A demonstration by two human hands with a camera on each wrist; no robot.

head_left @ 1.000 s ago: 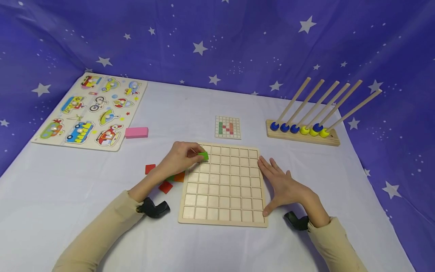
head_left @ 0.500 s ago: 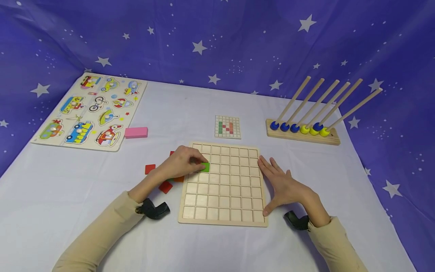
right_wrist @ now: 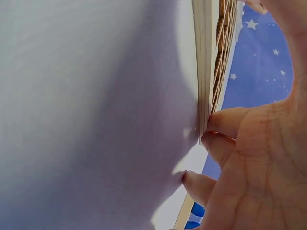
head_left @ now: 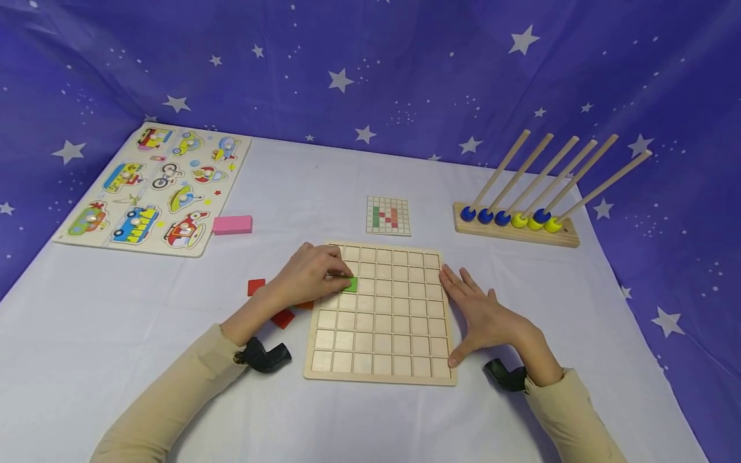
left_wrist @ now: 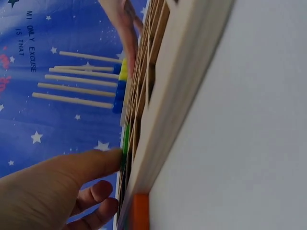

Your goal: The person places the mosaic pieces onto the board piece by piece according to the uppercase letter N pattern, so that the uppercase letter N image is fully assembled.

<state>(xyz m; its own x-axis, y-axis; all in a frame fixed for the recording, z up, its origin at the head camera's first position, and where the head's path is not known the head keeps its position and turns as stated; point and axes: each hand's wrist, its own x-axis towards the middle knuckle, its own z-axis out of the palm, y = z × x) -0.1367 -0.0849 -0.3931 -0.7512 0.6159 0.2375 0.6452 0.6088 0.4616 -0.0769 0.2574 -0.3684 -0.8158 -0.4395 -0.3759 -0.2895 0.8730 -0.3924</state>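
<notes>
A wooden grid board [head_left: 373, 379] lies on the white cloth between the hands. My left hand [head_left: 312, 273] is over its left side, thumb and fingertips on a green square tile [head_left: 350, 285] in a cell of the second column. In the left wrist view the thumb [left_wrist: 103, 163] meets the edge of that green tile [left_wrist: 125, 139], low at the grid. My right hand [head_left: 486, 318] rests spread along the board's right edge, thumb near the lower corner and fingertips higher up. The right wrist view shows its fingertips touching the side of the board [right_wrist: 204, 72].
Beside the board's left edge lie red tiles [head_left: 256, 287] and an orange tile [head_left: 305, 305], partly hidden by the left arm. Behind stands a small pattern card [head_left: 388, 216]. A peg abacus [head_left: 515, 235] is back right; a vehicle puzzle [head_left: 156, 193] and pink block [head_left: 233, 225] are left.
My left hand has come down a row toward the near side with the green tile, which now sits in a cell under its fingertips. The right hand has stayed put.
</notes>
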